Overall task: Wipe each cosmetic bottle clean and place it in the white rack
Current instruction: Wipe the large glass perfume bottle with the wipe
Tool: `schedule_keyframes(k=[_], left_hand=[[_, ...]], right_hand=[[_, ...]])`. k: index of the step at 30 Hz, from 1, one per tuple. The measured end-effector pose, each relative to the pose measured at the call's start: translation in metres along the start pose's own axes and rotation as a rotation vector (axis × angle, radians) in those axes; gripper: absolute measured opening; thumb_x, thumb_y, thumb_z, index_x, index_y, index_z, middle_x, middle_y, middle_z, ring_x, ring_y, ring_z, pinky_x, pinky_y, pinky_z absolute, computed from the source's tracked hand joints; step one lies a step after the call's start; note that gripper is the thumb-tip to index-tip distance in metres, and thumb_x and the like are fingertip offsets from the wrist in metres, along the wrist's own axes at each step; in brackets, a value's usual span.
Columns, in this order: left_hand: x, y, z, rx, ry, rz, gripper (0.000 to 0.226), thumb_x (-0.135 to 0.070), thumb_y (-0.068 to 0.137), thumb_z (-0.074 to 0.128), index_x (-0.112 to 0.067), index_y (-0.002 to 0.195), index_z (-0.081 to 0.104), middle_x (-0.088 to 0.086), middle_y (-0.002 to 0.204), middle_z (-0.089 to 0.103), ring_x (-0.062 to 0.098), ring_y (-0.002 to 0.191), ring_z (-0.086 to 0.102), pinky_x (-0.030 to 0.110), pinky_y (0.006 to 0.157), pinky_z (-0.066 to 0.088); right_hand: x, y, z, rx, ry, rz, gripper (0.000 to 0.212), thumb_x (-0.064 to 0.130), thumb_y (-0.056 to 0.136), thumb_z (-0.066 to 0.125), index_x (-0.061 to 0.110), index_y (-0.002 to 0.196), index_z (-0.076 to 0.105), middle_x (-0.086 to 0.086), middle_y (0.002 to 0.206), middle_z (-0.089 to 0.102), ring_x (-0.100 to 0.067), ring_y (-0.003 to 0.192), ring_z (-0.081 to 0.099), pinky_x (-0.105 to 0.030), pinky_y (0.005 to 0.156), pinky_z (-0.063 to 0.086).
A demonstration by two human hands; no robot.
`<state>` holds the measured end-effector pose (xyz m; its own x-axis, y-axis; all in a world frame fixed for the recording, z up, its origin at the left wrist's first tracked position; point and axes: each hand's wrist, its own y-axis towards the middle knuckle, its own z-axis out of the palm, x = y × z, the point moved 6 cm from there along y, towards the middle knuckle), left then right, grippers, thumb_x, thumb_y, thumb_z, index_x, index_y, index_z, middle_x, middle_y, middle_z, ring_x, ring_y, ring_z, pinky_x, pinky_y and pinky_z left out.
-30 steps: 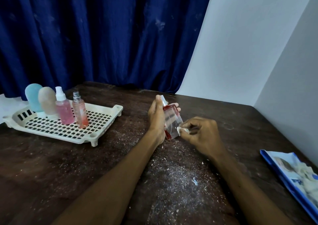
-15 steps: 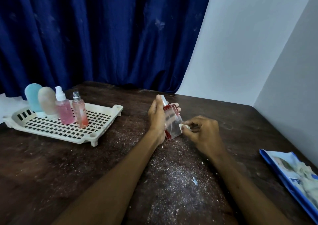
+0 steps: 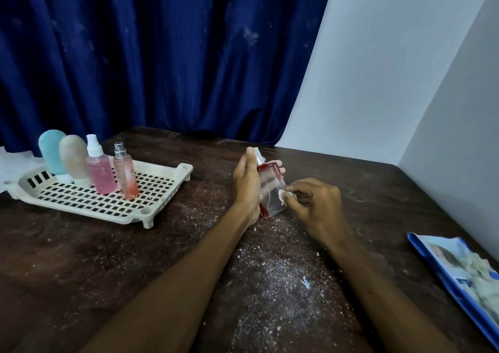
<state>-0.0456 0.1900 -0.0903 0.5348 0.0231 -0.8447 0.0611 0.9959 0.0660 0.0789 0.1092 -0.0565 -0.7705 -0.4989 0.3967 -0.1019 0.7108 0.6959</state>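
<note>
- Tabletop (image 3: 81, 258): dark wood, worn. A drift of white specks (image 3: 270, 279) lies nearer than the white rack (image 3: 147, 214) and to its right, between the two forearms.
- Blue packet (image 3: 459, 279): flat on the tabletop, far right of the rack at the edge of view, with pale wadding showing in its open top.
- Clear bottle (image 3: 271, 193): square, red along its edges, pale sprayer on top. It is outside the rack, well to its right, tilted with the top leaning left. Whether its lower corner touches the tabletop I cannot tell.
- Left hand (image 3: 247, 185): wrapped round the bottle on the side facing the rack, with fingertips showing past the far edge.
- Right hand (image 3: 316, 204): on the side of the bottle away from the rack, fingers curled, pinching a small white wipe (image 3: 285, 195) that is pressed against the clear face.
- Rack: slotted, on short legs, with four bottles upright in a row along its far-left part.
- Row from right to left: slim peach bottle (image 3: 124, 174) with a silver nozzle, pink spray bottle (image 3: 100, 171) with a white cap, beige tube (image 3: 74, 158), blue tube (image 3: 52, 150). The neighbours stand just beside one another.
- White sheet (image 3: 13, 163): behind the rack's left end, partly cut off by the frame.
- Blue curtain (image 3: 162, 55): hangs behind the rack and meets the tabletop's far edge.
- Pale wall (image 3: 378, 69): right of the curtain, far from the rack.
</note>
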Motion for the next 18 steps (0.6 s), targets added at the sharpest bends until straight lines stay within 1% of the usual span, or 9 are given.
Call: schedule_keyframes(k=[2, 5, 7, 10, 13, 15, 18], left_hand=[[0.001, 0.001, 0.000, 0.005, -0.020, -0.002, 0.023, -0.050, 0.102, 0.041, -0.034, 0.115, 0.052, 0.015, 0.099, 0.076, 0.030, 0.094, 0.074, 0.054, 0.088, 0.058], [0.002, 0.001, -0.001, 0.003, -0.006, 0.010, 0.042, -0.050, 0.101, 0.040, -0.020, 0.129, 0.050, 0.016, 0.098, 0.076, 0.031, 0.093, 0.074, 0.055, 0.090, 0.056], [0.001, 0.001, -0.002, 0.004, 0.008, 0.022, 0.048, -0.050, 0.100, 0.041, -0.017, 0.134, 0.049, 0.015, 0.099, 0.076, 0.031, 0.094, 0.074, 0.056, 0.092, 0.055], [0.002, 0.000, 0.000, 0.020, 0.018, 0.016, 0.050, -0.051, 0.101, 0.040, -0.016, 0.137, 0.046, 0.017, 0.101, 0.075, 0.033, 0.095, 0.073, 0.057, 0.091, 0.055], [0.004, -0.002, 0.005, 0.052, 0.003, -0.002, 0.047, -0.052, 0.100, 0.040, -0.020, 0.134, 0.046, 0.020, 0.104, 0.074, 0.037, 0.097, 0.072, 0.060, 0.091, 0.054], [0.004, -0.002, 0.006, 0.061, -0.008, -0.015, 0.047, -0.052, 0.099, 0.040, -0.021, 0.134, 0.046, 0.020, 0.105, 0.074, 0.037, 0.098, 0.072, 0.061, 0.091, 0.053], [0.004, -0.002, 0.003, 0.050, -0.010, -0.011, 0.055, -0.053, 0.099, 0.040, -0.015, 0.138, 0.043, 0.021, 0.106, 0.073, 0.038, 0.101, 0.071, 0.059, 0.093, 0.053]], right_hand=[[0.006, 0.000, 0.005, 0.072, 0.055, -0.035, 0.016, 0.017, 0.082, 0.076, 0.010, 0.097, 0.077, 0.000, 0.092, 0.071, -0.003, 0.076, 0.067, -0.019, 0.067, 0.058], [0.002, -0.001, 0.004, 0.116, 0.039, -0.019, 0.016, 0.013, 0.077, 0.081, 0.010, 0.092, 0.077, 0.002, 0.089, 0.071, -0.004, 0.071, 0.066, -0.021, 0.062, 0.058], [-0.007, -0.002, -0.001, 0.063, -0.004, 0.023, 0.014, 0.012, 0.076, 0.082, 0.009, 0.089, 0.077, -0.001, 0.084, 0.072, -0.005, 0.067, 0.065, -0.020, 0.061, 0.057], [-0.012, -0.002, -0.007, -0.051, -0.048, 0.033, 0.015, 0.012, 0.081, 0.079, 0.006, 0.094, 0.077, -0.004, 0.085, 0.073, -0.006, 0.066, 0.065, -0.015, 0.064, 0.056], [-0.003, 0.001, -0.009, -0.093, -0.067, -0.008, 0.015, 0.013, 0.085, 0.074, 0.006, 0.099, 0.076, 0.001, 0.089, 0.070, -0.006, 0.069, 0.063, -0.013, 0.064, 0.056], [0.004, 0.002, -0.008, -0.059, -0.018, -0.023, 0.016, 0.012, 0.084, 0.076, 0.007, 0.099, 0.076, 0.005, 0.091, 0.066, -0.001, 0.070, 0.063, -0.009, 0.065, 0.054], [0.005, -0.002, -0.005, 0.042, 0.048, -0.038, 0.016, 0.010, 0.077, 0.082, 0.007, 0.092, 0.077, 0.001, 0.087, 0.072, -0.002, 0.067, 0.066, -0.015, 0.060, 0.056]])
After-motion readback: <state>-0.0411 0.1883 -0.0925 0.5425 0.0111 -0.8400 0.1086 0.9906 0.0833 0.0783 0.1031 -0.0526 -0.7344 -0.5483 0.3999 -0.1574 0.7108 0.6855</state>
